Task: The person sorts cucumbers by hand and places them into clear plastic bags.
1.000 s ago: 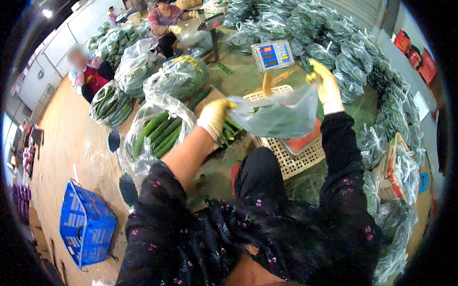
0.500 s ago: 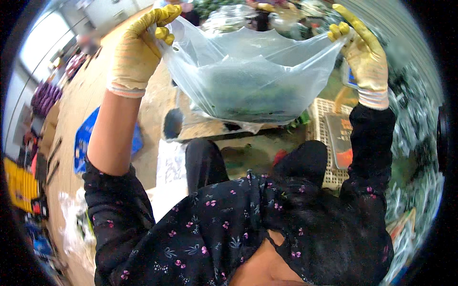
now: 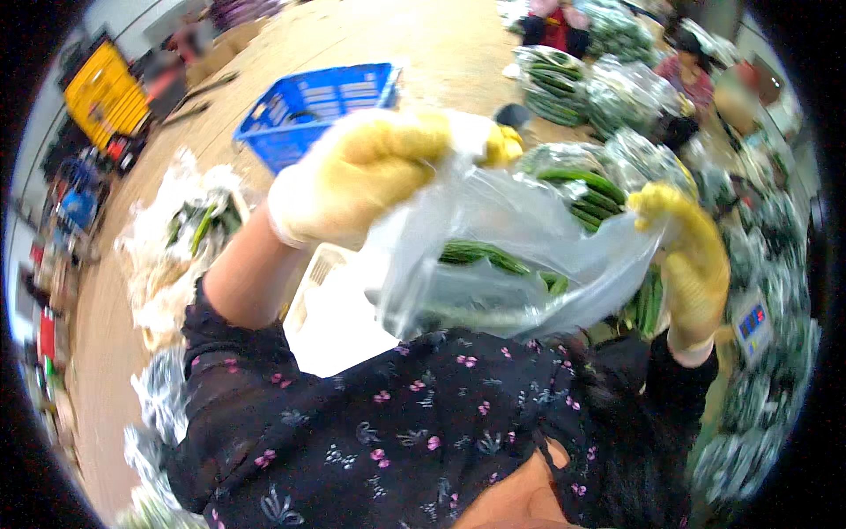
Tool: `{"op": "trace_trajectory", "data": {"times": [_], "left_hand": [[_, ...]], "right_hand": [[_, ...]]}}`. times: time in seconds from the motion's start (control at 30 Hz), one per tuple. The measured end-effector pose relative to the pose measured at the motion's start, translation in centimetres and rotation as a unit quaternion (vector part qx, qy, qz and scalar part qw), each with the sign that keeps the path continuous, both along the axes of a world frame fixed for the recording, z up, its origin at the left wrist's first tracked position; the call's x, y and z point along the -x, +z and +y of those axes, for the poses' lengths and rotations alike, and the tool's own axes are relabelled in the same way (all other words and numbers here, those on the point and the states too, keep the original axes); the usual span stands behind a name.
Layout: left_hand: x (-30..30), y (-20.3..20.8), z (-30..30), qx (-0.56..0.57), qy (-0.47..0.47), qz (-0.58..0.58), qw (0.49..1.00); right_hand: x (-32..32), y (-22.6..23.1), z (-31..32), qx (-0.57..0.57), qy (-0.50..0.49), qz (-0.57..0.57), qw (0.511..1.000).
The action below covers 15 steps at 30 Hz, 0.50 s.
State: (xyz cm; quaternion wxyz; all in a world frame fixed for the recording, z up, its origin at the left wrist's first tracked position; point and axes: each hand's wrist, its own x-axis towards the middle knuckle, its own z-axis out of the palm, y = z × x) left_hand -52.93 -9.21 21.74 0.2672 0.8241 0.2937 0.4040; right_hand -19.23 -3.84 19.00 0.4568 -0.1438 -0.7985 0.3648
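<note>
Two gloved hands are holding a clear plastic bag [image 3: 604, 273] of green cucumbers [image 3: 483, 254] up before the chest.
The left hand [image 3: 366, 176] is curling its grip tightly around one side of the rim; the right hand [image 3: 692, 251] is pinching the opposite side between closed fingers, seemingly so the mouth is spreading and the weight is hanging between them. A blue crate [image 3: 286, 145] is sitting beyond the left hand.

The scene was viewed from the wearer's head by the left one of two fisheye cameras, aimed downward. The floral blouse [image 3: 401, 423], the left hand [image 3: 374, 176] and the right hand [image 3: 694, 260] were taken in close up; the blue crate [image 3: 275, 152] was caught farther off, toward the upper edge.
</note>
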Motion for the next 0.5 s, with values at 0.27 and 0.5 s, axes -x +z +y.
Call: {"op": "trace_trajectory", "data": {"times": [0.27, 0.5], "left_hand": [[-3.3, -1.5, -3.1, 0.000, 0.085, 0.119, 0.989], [-5.9, -8.6, -2.1, 0.076, -0.113, -0.090, 0.987]], "right_hand": [[4.4, 1.8, -1.2, -0.390, -0.039, -0.212, 0.895], [11.5, 2.6, -2.0, -0.399, 0.175, -0.171, 0.883]]}}
